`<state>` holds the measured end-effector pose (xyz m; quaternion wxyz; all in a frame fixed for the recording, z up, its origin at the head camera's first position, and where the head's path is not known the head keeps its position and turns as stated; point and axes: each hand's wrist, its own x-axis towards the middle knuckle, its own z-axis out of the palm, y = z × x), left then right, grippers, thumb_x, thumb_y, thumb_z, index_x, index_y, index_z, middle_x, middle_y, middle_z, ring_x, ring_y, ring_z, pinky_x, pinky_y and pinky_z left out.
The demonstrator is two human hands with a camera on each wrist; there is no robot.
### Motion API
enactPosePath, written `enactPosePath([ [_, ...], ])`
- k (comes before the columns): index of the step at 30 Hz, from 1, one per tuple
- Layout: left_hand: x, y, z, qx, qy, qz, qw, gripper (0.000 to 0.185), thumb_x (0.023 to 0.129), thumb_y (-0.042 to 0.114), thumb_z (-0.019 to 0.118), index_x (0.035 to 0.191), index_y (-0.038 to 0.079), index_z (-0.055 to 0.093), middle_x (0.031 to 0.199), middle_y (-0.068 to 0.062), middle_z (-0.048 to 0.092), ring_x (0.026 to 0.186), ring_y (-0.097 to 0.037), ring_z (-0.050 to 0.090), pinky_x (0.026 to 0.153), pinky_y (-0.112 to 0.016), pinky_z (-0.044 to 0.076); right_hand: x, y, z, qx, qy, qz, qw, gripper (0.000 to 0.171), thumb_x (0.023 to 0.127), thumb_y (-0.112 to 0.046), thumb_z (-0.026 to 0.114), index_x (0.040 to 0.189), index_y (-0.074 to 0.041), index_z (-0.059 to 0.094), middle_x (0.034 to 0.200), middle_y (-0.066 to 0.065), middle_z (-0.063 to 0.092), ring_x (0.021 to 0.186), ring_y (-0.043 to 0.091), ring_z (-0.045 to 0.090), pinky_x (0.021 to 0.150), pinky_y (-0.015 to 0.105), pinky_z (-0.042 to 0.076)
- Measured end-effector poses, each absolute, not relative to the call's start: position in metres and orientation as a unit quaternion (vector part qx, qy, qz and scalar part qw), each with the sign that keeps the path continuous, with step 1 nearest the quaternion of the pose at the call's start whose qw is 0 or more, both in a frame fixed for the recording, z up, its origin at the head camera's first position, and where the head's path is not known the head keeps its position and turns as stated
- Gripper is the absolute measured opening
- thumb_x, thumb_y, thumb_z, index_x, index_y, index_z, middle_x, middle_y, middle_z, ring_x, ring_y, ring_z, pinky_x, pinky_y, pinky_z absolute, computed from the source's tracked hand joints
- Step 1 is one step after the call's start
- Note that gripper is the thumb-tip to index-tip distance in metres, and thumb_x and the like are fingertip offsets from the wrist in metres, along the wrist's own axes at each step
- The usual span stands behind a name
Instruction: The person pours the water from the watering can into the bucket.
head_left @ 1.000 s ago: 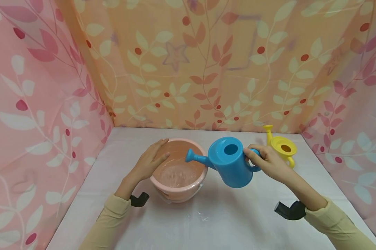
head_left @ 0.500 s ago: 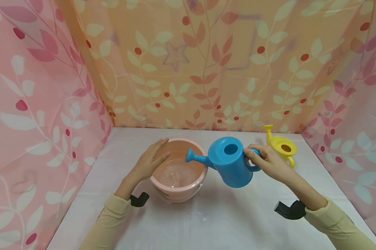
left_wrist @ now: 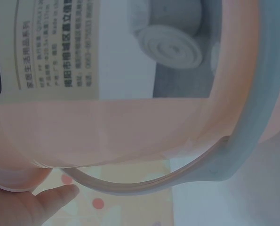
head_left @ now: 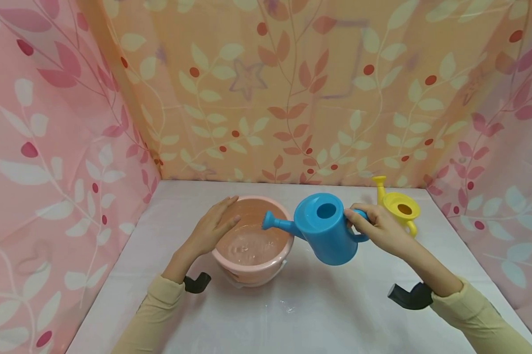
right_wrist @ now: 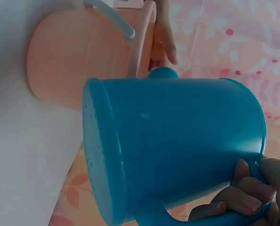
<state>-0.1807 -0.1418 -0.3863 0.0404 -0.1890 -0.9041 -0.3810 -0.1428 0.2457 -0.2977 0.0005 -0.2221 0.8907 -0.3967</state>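
Right hand (head_left: 381, 230) gripped blue watering can (head_left: 325, 230) by its handle, tilted, spout over pink bucket (head_left: 252, 268). Left hand (head_left: 213, 227) lay flat, fingers straight, on the bucket's rim. Yellow can (head_left: 399, 206) behind-right of the bucket.

You're looking at a white table (head_left: 301, 319) boxed in by cloth on three sides: pink curtains (head_left: 49, 147) with leaf and berry prints to left and right, an orange curtain (head_left: 283, 88) of the same print behind. Light is soft and even.
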Motion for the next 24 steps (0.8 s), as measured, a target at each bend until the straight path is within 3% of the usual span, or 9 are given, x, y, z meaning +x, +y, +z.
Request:
enactPosePath([
  [6, -0.1807, -0.1415, -0.3859, -0.191, -0.905, -0.377, 0.047, 0.058, 0.094, 0.049, 0.044, 0.146, 0.027, 0.029, 0.151, -0.005, 0.027, 0.140, -0.028, 0.022, 0.107, -0.059, 0.021, -0.1432, 0.2457, -0.2963, -0.216, 0.895, -0.390, 0.005, 0.023, 0.097, -0.025, 0.049, 0.082, -0.011, 0.060, 0.064, 0.004, 0.049, 0.068, 0.020, 0.051, 0.063, 0.027, 0.044],
  [16, -0.1805, -0.1415, -0.3865, -0.188, -0.905, -0.378, 0.047, 0.057, 0.094, 0.049, 0.044, 0.146, 0.028, 0.029, 0.151, -0.005, 0.027, 0.139, -0.029, 0.022, 0.107, -0.059, 0.022, -0.1433, 0.2459, -0.2970, -0.219, 0.896, -0.387, 0.004, 0.024, 0.097, -0.025, 0.049, 0.081, -0.011, 0.059, 0.064, 0.003, 0.049, 0.068, 0.022, 0.051, 0.062, 0.026, 0.044],
  [24, -0.1815, -0.1415, -0.3888, -0.187, -0.904, -0.381, 0.047, 0.058, 0.094, 0.050, 0.044, 0.145, 0.029, 0.029, 0.152, -0.002, 0.026, 0.140, -0.029, 0.022, 0.107, -0.059, 0.021, -0.1420, 0.2460, -0.2973, -0.219, 0.895, -0.389, 0.003, 0.023, 0.097, -0.025, 0.049, 0.082, -0.011, 0.059, 0.064, 0.013, 0.051, 0.067, 0.025, 0.052, 0.063, 0.027, 0.045],
])
